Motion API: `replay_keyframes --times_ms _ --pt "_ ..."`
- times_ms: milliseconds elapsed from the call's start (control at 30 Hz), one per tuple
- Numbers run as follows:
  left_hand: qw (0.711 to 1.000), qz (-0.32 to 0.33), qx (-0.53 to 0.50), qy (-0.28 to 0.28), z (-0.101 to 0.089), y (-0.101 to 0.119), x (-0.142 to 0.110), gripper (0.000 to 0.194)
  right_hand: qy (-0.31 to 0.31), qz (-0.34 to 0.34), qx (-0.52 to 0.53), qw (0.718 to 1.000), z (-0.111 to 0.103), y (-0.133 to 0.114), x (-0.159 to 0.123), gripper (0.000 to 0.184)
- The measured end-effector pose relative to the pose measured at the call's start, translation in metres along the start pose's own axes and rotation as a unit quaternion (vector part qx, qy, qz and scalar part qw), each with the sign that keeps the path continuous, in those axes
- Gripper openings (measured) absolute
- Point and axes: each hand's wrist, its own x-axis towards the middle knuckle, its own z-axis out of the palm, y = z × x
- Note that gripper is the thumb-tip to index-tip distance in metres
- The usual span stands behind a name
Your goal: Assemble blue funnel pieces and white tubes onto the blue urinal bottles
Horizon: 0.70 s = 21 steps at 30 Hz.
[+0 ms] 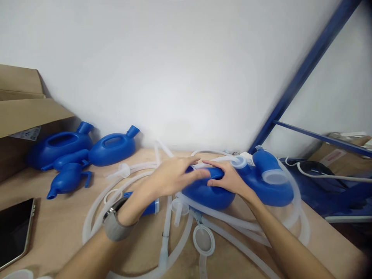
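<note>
A blue plastic urinal bottle [209,197] with a moulded handle lies on the table between my hands. My left hand [174,174] is closed over its left end, with the thumb across the top; the hidden fingers are behind the bottle. From the right, my right hand [228,177] grips the handle area between thumb and fingers. Translucent tubing [229,219] runs in front of the bottle. A round translucent cap [204,239] with a strap lies just below it. Under my left wrist, a blue part [150,208] with a clear rim is partly covered.
Blue bottles [112,149] and smaller blue spouted pieces [66,179] lie at left beside an open cardboard box [35,116]. Another blue bottle [276,192] stands at right, a blue piece [266,162] resting on it. A phone [16,232] lies front left. A blue metal frame [302,77] rises at right.
</note>
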Motion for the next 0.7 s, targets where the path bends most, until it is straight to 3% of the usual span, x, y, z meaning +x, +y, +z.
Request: replay_keyframes --times_ms 133,233,567,700 --pt "0.994 0.026 -0.082 0.066 0.033 -0.011 0.009 0.084 -0.011 -0.013 0.009 1.0 -0.001 0.001 0.0 0.079" --pt "0.992 0.043 -0.081 0.085 0.043 -0.018 0.01 0.098 -0.015 -0.004 0.001 1.0 -0.001 0.0 0.002 0.085" --pt "0.963 0.25 -0.006 0.101 0.045 -0.028 0.012 0.085 -0.025 -0.008 0.053 0.998 0.0 0.0 0.005 0.089" --pt "0.958 0.265 -0.019 0.104 0.045 -0.031 0.014 0.08 -0.029 0.002 0.054 0.998 -0.001 0.0 0.005 0.088"
